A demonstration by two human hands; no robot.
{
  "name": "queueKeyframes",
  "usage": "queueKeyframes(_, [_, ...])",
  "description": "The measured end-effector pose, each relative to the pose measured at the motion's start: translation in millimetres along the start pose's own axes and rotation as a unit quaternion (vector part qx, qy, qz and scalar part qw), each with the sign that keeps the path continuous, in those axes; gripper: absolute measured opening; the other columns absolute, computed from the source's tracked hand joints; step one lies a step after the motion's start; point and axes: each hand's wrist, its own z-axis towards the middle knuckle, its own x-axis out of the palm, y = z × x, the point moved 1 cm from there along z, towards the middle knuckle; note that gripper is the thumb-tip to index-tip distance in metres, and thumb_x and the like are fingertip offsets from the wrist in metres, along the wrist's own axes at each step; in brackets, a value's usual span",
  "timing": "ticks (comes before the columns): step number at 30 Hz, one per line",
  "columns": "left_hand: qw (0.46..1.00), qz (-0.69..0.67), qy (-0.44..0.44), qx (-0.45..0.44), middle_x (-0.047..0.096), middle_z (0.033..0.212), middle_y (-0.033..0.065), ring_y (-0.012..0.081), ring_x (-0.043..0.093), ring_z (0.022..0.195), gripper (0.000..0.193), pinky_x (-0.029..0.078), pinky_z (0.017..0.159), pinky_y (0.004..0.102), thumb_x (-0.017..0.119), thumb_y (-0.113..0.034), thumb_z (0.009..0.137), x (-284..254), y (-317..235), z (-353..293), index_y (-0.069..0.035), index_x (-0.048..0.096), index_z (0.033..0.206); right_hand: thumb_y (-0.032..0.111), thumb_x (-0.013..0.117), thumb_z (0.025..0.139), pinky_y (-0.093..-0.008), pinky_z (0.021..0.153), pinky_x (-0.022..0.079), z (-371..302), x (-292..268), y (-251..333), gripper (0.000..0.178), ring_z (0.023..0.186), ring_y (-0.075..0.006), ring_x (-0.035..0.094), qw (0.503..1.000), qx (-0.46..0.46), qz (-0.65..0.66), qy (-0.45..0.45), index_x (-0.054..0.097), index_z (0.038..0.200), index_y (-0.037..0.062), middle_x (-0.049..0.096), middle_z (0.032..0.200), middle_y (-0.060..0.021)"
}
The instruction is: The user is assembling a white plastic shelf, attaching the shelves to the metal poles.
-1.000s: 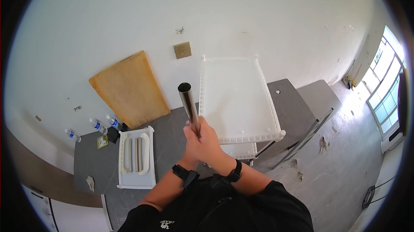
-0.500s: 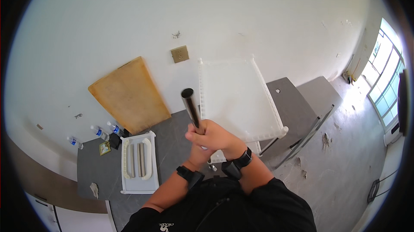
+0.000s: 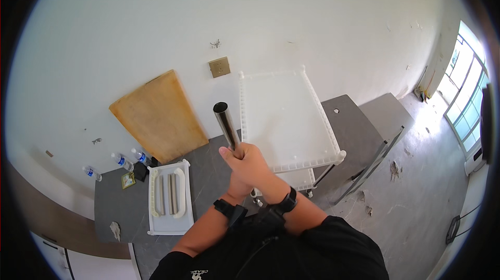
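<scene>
- Rising out of the person's grip, the metal tube (image 3: 227, 128) is in mid-air before the body, tilted, its dark hollow end up and leaning to the left.
- Right hand (image 3: 254, 166): curled shut about the lower part of the tube, whose bottom end is hidden.
- Left hand (image 3: 237, 185): just below the right one and pressed against it, partly covered; whether its own fingers grip the tube, I cannot tell.
- Bands (image 3: 229, 210): black, one on each wrist, below the black sleeves (image 3: 341, 236).
- Rack (image 3: 286, 116): white, just right of the tube, its top shelf edged with a toothed rim; a lower shelf (image 3: 296, 179) shows beneath the near edge, with castors (image 3: 258, 202) near it.
- Tray (image 3: 171, 225): white, left of the hands on the grey table (image 3: 208, 168); in it lie metal bars (image 3: 162, 194) side by side, between two curved pale pieces (image 3: 180, 192).
- Board (image 3: 159, 116): tan, darker at the edges, leaning on the wall (image 3: 130, 25) behind the tray.
- Bottles (image 3: 123, 162): three, clear with blue labels, along the wall left of the board, near a black box (image 3: 140, 172) and a small gilt card (image 3: 128, 180).
- Lump (image 3: 115, 231): pale, near the table's left end.
- Socket (image 3: 219, 66): gold, on the wall above the tube.
- Panel (image 3: 351, 124): grey, holed, right of the rack.
- Glass door (image 3: 467, 98): bright, far right, past the grey floor (image 3: 422, 191).
</scene>
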Motion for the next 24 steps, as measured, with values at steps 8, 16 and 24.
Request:
queueKeyframes(8, [0.931, 0.330, 0.092, 0.128, 0.059, 0.123, 0.0057, 0.0179, 0.060, 0.115, 0.050, 0.050, 0.095, 0.0341, 0.076, -0.021, 0.092, 3.3, -4.6, -10.3, -0.004, 0.052, 0.133, 0.029, 0.074, 0.095, -0.0301, 0.051, 0.037, 15.7, -38.5, -10.4, 0.042, 0.056, -0.0087, 0.041, 0.896, 0.075, 0.191, 0.394, 0.048, 0.068, 0.0078, 0.049, 0.063, 0.0055])
queueKeyframes(16, [0.952, 0.277, 0.054, 0.117, 0.061, 0.124, 0.0060, 0.0177, 0.060, 0.114, 0.050, 0.049, 0.095, 0.0339, 0.079, -0.020, 0.090, 0.1, 4.8, -5.7, -0.004, 0.055, 0.131, 0.030, 0.073, 0.095, -0.0307, 0.050, 0.034, -23.2, 16.9, 1.4, 0.044, 0.059, -0.0095, 0.031, 0.979, -0.028, 0.011, -0.201, 0.048, 0.073, 0.0018, 0.036, 0.059, -0.0016])
queueKeyframes(24, [0.953, 0.274, 0.077, 0.101, 0.062, 0.123, 0.0063, 0.0179, 0.061, 0.113, 0.048, 0.049, 0.095, 0.0340, 0.079, -0.021, 0.090, -11.0, 3.9, -5.6, -0.003, 0.057, 0.129, 0.030, 0.073, 0.094, -0.0317, 0.049, 0.038, 8.2, -24.4, 1.0, 0.040, 0.051, -0.0123, 0.043, 0.985, 0.025, 0.022, 0.168, 0.051, 0.072, 0.0059, 0.045, 0.057, -0.0017])
